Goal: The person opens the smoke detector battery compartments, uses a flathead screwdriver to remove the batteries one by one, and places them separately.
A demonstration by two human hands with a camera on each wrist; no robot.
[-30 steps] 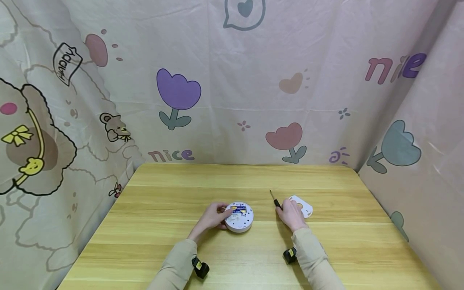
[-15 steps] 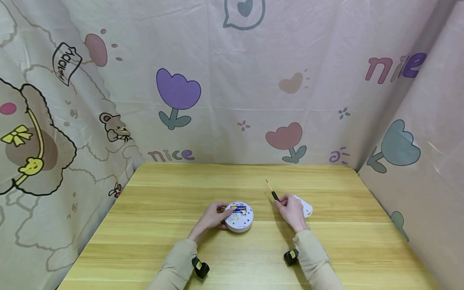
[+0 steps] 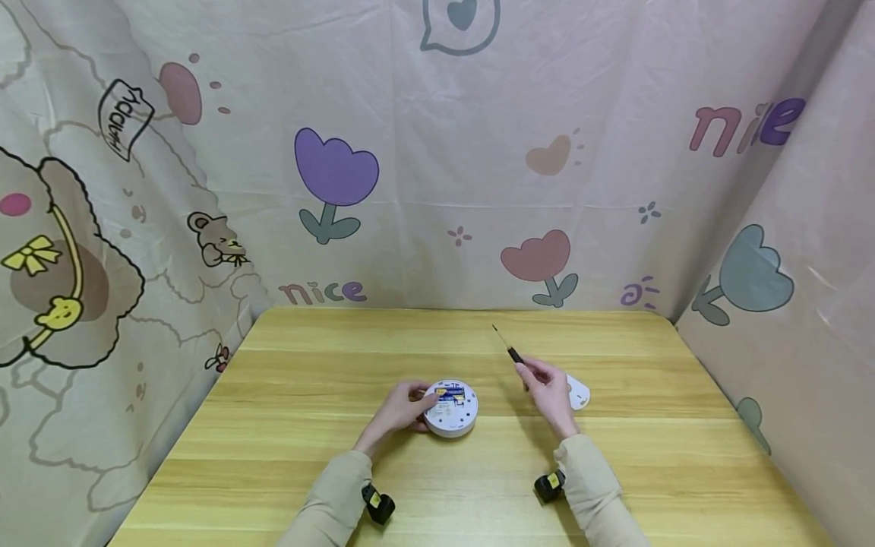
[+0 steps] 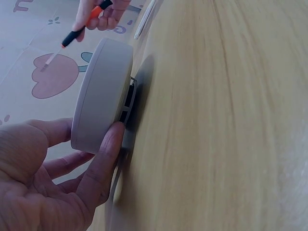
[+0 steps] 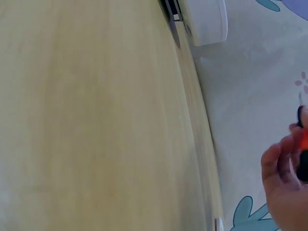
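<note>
A round white smoke alarm (image 3: pixel 453 419) is tilted up in my left hand (image 3: pixel 396 412), its back with the batteries (image 3: pixel 450 394) facing me in the head view. My thumb lies over its edge and the fingers are behind; in the left wrist view its vented side (image 4: pixel 128 98) is close to the table. My right hand (image 3: pixel 551 395) grips a small screwdriver (image 3: pixel 515 355) with a black and orange-red handle. The thin shaft points up and away to the left, apart from the alarm. Part of a white mounting plate (image 3: pixel 578 393) is hidden behind the right hand.
The wooden table (image 3: pixel 307 380) runs back to a printed curtain (image 3: pixel 437 251), with more curtain at both sides. Black camera units are strapped at the left wrist (image 3: pixel 378 504) and at the right wrist (image 3: pixel 549 487).
My right hand has lifted the screwdriver from beside the mounting plate, and its tip has risen up and to the left. The left hand and smoke alarm have stayed in place.
</note>
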